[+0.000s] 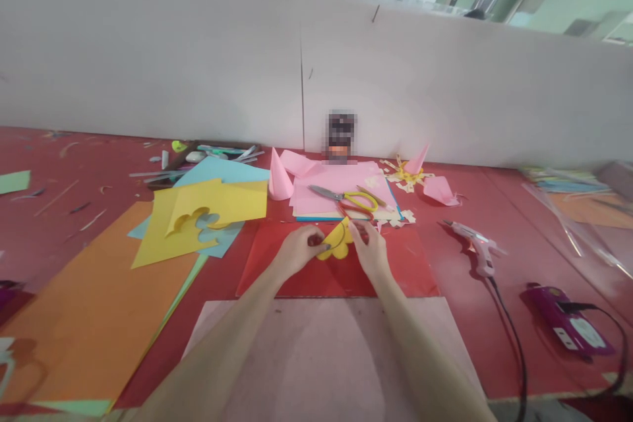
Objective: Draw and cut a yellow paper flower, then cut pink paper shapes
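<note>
Left hand [302, 245]: nearly closed, thumb and fingers pinching the left end of a scalloped yellow cutout [339, 245]. Right hand [370, 247]: partly curled, fingertips at the cutout's right edge; I cannot tell how firm its grip is. Cutout is between both hands, above the red sheet [326, 282]. Scissors [338, 196] lie just beyond, on pink paper [346, 178]. Pink cone [279, 179] stands left of them; glue gun [475, 241] lies well to the right.

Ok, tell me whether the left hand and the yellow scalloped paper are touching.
Touching: the head view shows the left hand gripping the yellow scalloped paper at its left end, no gap between.
</note>
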